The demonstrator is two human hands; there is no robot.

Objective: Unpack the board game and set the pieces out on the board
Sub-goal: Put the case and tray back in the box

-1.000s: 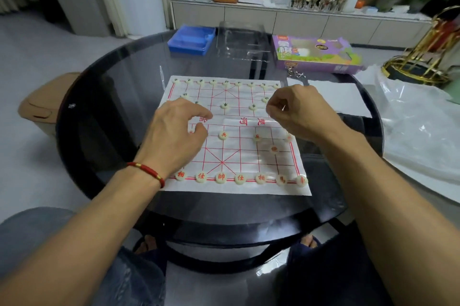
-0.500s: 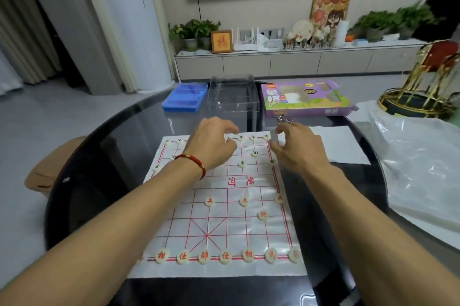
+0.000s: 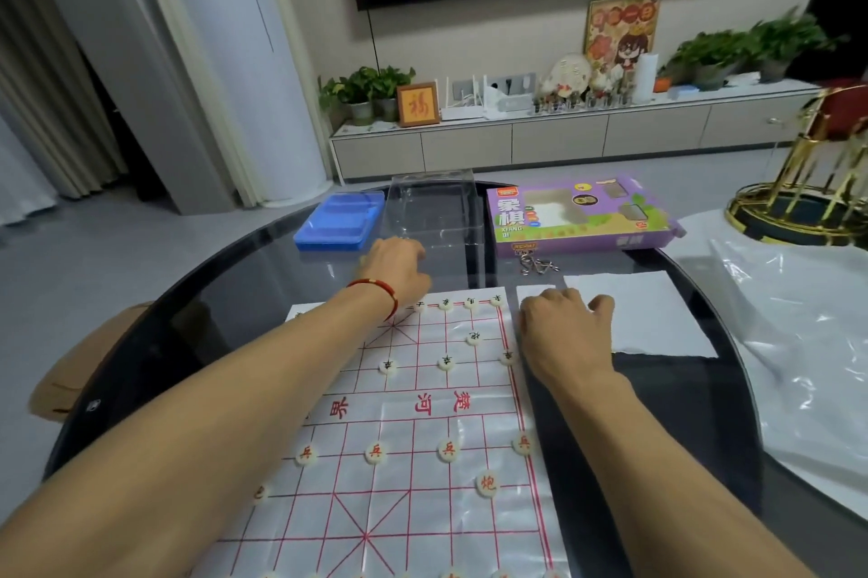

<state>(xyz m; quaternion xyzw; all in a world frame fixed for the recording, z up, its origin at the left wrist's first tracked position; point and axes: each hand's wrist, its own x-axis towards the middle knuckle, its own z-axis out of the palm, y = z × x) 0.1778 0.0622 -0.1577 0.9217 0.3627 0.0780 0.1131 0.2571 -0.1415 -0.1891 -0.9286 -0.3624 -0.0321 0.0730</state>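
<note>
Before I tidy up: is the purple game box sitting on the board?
No, the purple game box lies on the glass table beyond the board, not touching it.

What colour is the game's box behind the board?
Purple, with green artwork: game box, seen from the head view.

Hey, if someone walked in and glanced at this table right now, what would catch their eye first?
The white game board with red grid lines, spread on the dark round table and dotted with round pieces. The left hand reaches over the board's far edge; the right hand rests at its far right corner. Beyond sits a purple box.
</note>
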